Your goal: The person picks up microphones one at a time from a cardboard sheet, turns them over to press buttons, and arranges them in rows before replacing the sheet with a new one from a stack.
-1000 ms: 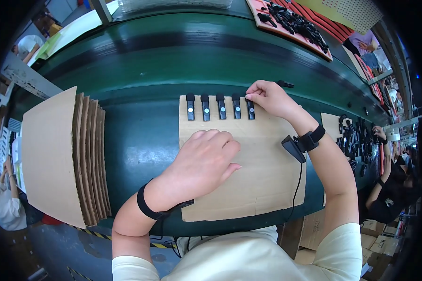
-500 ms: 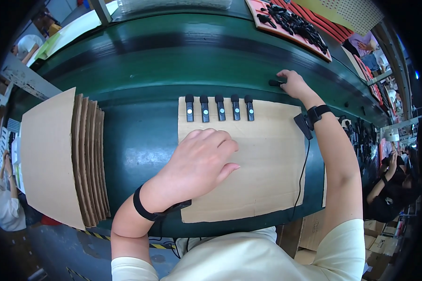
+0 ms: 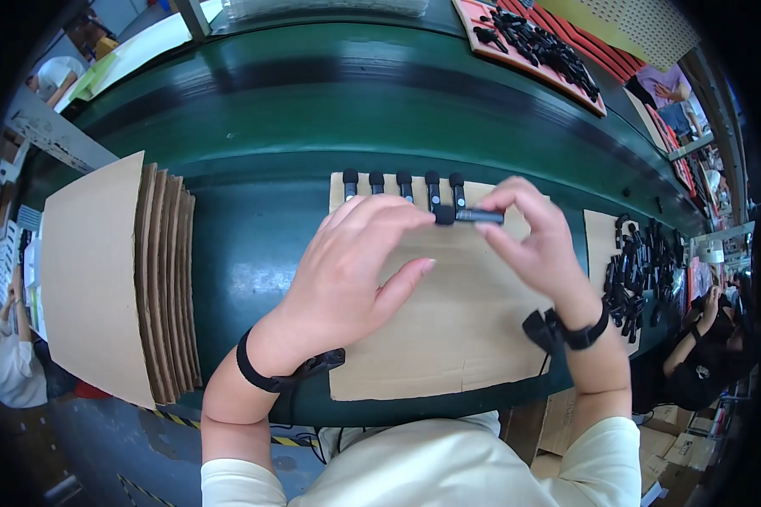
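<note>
both hands pinch one small black part [image 3: 469,216]: left hand [image 3: 355,266] fingertips closed on its round end, right hand [image 3: 528,237] fingers closed on its other end, just above the cardboard sheet [image 3: 435,338]. five matching parts [image 3: 402,184] line the sheet's far edge.

— Item in hand? 
— Small black cylindrical plastic piece [image 3: 469,216], slim, lying horizontal, raised just above the flat brown cardboard sheet [image 3: 448,338], pinched at both ends.

— Row status? 
— Five matching small black pieces [image 3: 404,184] clipped side by side along the sheet's far edge, upright, evenly spaced, rounded heads just past the edge.

— Sheet? 
— Flat on the green belt, near edge slightly ragged.
</note>
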Demonstrator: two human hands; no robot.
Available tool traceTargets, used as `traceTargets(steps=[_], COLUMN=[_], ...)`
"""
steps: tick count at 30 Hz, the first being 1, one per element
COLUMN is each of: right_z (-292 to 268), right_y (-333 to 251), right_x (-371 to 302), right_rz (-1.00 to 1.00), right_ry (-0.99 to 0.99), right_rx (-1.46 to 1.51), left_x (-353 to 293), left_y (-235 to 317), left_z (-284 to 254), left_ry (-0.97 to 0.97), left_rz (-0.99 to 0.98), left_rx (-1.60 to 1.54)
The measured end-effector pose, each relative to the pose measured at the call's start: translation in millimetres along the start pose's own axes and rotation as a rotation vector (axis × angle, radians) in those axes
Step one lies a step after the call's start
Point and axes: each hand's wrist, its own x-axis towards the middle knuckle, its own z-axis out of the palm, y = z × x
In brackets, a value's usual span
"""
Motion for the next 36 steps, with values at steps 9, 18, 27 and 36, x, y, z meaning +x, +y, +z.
traceTargets(steps=[9,18,27,36], right_z=[23.7,32.3,34.8,37.0], right_y=[-28.0,-34.2,-40.5,-47.3], right_x=[-40.1,-52.5,-46.9,-42.9], right_rz=[0.011,0.246,-0.065,-0.152], right_ry=[0.105,0.080,0.226,0.291], right_rx=[0.371,0.721,0.321,0.138], left_x=[-1.9,-1.5,-2.7,-1.9], left_y=[7.7,12.1,15.1,17.8], left_z=[1.8,-1.6,1.2,1.2], left_ry=[-0.091,-0.033,-0.016,-0.010], left_rz=[-0.042,0.058,-0.017,0.026], left_rx=[-0.154,-0.114,-0.222,-0.213])
